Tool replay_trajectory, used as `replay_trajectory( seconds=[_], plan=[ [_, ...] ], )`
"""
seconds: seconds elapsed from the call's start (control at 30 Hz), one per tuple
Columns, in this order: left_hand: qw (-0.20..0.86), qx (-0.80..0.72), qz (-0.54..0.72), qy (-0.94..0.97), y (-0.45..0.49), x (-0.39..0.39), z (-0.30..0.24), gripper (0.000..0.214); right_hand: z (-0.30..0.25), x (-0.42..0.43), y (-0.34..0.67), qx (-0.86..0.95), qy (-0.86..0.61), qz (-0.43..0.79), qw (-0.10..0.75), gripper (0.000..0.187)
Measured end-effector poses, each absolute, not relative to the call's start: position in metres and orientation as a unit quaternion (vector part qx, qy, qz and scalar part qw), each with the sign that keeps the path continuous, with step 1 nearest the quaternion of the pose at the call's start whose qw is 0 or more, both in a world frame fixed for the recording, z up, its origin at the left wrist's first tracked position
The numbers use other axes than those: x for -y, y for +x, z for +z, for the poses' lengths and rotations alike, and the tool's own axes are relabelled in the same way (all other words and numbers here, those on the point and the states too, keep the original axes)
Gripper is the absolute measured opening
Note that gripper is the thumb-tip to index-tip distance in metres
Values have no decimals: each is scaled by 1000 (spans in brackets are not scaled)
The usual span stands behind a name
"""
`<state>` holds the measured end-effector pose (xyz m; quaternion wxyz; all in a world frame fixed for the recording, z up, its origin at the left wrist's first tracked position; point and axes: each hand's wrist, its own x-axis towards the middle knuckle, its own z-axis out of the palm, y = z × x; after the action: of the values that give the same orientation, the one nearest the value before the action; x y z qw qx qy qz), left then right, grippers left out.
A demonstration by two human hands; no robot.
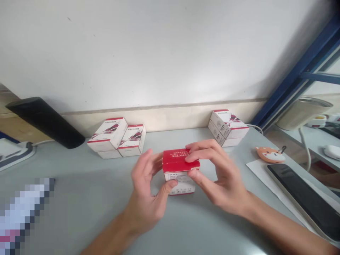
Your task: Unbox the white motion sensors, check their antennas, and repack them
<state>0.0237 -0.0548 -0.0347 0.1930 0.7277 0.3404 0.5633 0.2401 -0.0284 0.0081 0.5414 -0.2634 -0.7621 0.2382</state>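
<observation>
A small white carton with a red lid [176, 161] stands on the grey table [87, 198], and the word DETECTOR is printed on its lid. My left hand [147, 187] holds the carton's left side, with the thumb across its white front. My right hand [217, 177] grips it from the right, fingertips on the red lid and thumb low on the front. The lid looks partly lifted from or tilted on the white body, though my fingers hide part of the seam.
Similar white-and-red boxes stand in groups at the back: one [107, 136] and another [132, 140] left, more [227, 127] right. A black cylinder [44, 122] lies back left. A phone [305, 198] rests on white paper [262, 173] at right, near a fox-faced trinket [270, 154].
</observation>
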Motion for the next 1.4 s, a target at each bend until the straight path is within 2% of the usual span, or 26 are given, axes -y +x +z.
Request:
replay_trajectory(
  seconds=[0.17,0.33,0.5,0.57,0.67,0.7,0.73,0.87,1.0,1.1,1.2,1.3,1.33,1.4],
  plan=[
    [187,-370,536,735,22,56,-38,81,13,30,241,728,-287,303,544,20],
    [183,-340,508,769,18,54,-35,67,8,28,240,696,-288,400,523,7],
    [181,-342,511,768,19,53,-36,60,-2,23,239,714,-263,369,533,4],
    [187,-346,528,752,20,50,-37,54,-8,23,237,737,-266,337,521,15],
    [236,-382,613,650,17,40,-35,40,-21,20,232,789,-287,313,444,70],
    [263,-396,636,607,14,36,-32,38,-26,20,230,797,-292,317,423,82],
    [295,-414,647,569,10,32,-30,39,-31,19,228,795,-299,327,414,84],
    [464,-439,618,459,-3,22,-18,47,-35,24,217,748,-346,351,445,58],
    [513,-398,642,408,-7,21,-14,49,-24,33,205,745,-346,362,441,65],
    [429,-452,652,431,-9,19,-12,49,-12,27,191,772,-351,281,449,59],
    [197,-541,655,490,-20,14,-11,50,4,8,167,810,-347,109,461,55],
    [-25,-588,639,496,-44,3,-13,50,14,-18,133,857,-311,-43,409,48],
    [-62,-608,635,472,-53,-2,-15,49,13,-26,122,874,-300,-65,376,43],
    [-41,-657,631,410,-70,-11,-22,48,5,-43,102,908,-269,-78,312,35]
  ],
)
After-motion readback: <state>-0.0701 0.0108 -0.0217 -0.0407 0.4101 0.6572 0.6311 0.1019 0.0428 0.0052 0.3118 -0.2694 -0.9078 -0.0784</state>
